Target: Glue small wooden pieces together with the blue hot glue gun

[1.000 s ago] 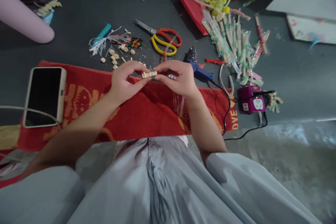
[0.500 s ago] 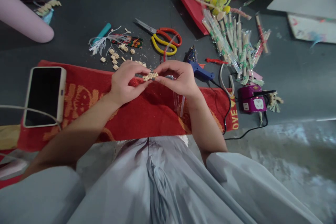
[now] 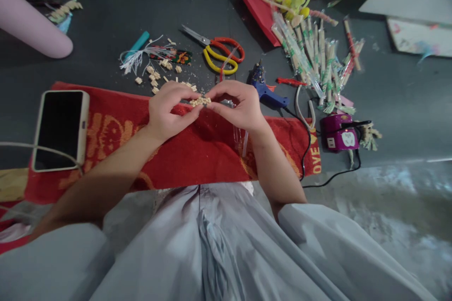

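Between my two hands is a small cluster of pale wooden stick pieces (image 3: 200, 101), their round cut ends facing up. My left hand (image 3: 171, 108) pinches its left side between thumb and fingers. From the right, my right hand (image 3: 238, 103) pinches the other end in the same way. Both hands are over the far edge of a red towel (image 3: 197, 160). Just beyond them lie several small pale wooden pieces (image 3: 153, 75). To the right of my right hand rests a blue glue gun (image 3: 270, 94), its nozzle pointing away.
Scissors (image 3: 221, 51) with red and yellow handles lie beyond my hands. Wrapped stick bundles (image 3: 318, 56) are at the right, near a purple power adapter (image 3: 341, 134) with black cords. A white-framed device (image 3: 60, 129) with a cable sits at left. A pink cylinder (image 3: 33, 23) stands far left.
Both hands, still pinching the wooden cluster, have shifted very slightly to the left. The cluster is turned a little flatter. Everything on the table stays where it was.
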{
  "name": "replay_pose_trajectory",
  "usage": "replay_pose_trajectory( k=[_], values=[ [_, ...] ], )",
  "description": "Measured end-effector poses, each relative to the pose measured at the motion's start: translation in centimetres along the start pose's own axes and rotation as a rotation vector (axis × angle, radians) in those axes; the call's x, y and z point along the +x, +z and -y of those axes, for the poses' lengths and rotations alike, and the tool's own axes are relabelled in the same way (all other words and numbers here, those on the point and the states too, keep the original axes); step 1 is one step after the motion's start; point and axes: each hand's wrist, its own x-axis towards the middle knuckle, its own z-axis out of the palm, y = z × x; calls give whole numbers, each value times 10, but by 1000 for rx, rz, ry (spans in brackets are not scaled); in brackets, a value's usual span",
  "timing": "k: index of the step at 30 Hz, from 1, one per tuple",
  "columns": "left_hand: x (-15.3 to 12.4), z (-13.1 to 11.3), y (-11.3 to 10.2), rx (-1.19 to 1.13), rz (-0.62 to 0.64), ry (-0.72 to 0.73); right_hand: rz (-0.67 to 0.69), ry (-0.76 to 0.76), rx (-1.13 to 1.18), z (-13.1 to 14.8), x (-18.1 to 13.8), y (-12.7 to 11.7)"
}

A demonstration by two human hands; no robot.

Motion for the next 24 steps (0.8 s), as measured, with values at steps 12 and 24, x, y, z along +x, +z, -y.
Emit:
replay_pose_trajectory(
  k=[12,24],
  values=[
    [2,0,1,-87,-76,117,-7,-9,-9,-2,-1,3],
    [2,-7,-1,-50,29,-152,34,103,43,0,0,-1]
  ],
)
